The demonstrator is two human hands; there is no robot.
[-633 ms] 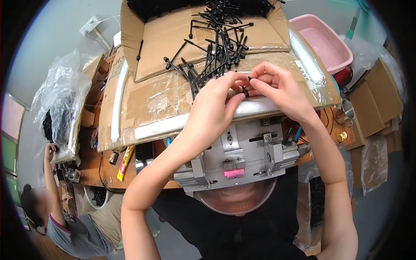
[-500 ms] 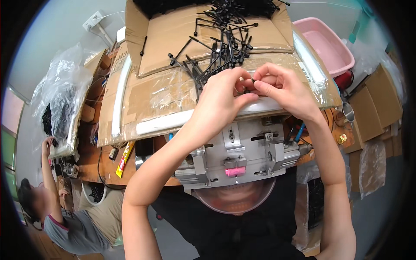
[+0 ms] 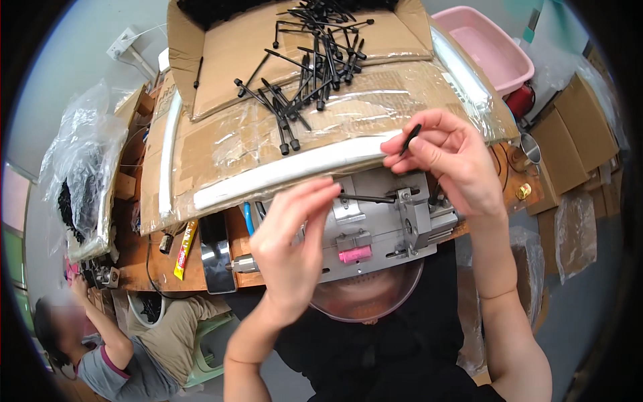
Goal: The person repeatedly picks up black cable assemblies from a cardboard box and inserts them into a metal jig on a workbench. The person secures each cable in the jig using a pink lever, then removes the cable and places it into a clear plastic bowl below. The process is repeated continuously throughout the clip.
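Note:
My left hand [image 3: 291, 241] is over the metal fixture [image 3: 382, 244], its fingers closed on one end of a thin black rod [image 3: 367, 197]. The rod lies roughly level, its other end by the fixture's right clamp block [image 3: 414, 213]. My right hand [image 3: 455, 161] is raised above the padded front edge of the cardboard, pinching a short black piece [image 3: 410, 139] between thumb and fingers. Many loose black rods with knobbed ends [image 3: 315, 74] lie in a heap on the cardboard [image 3: 234, 144] ahead. A pink block [image 3: 355, 254] sits at the fixture's front.
Below the fixture hangs a clear bowl [image 3: 372, 295]. A yellow tube [image 3: 186, 249] and blue hoses [image 3: 248, 218] are at left on the wooden bench [image 3: 144, 264]. At far right stand a pink basin [image 3: 485, 47] and cardboard boxes [image 3: 583, 127]. A co-worker [image 3: 120, 348] sits at left.
My hands have come apart: the left moved down and left over the fixture with the rod, the right stays higher with the short black piece. The co-worker's raised hand has dropped.

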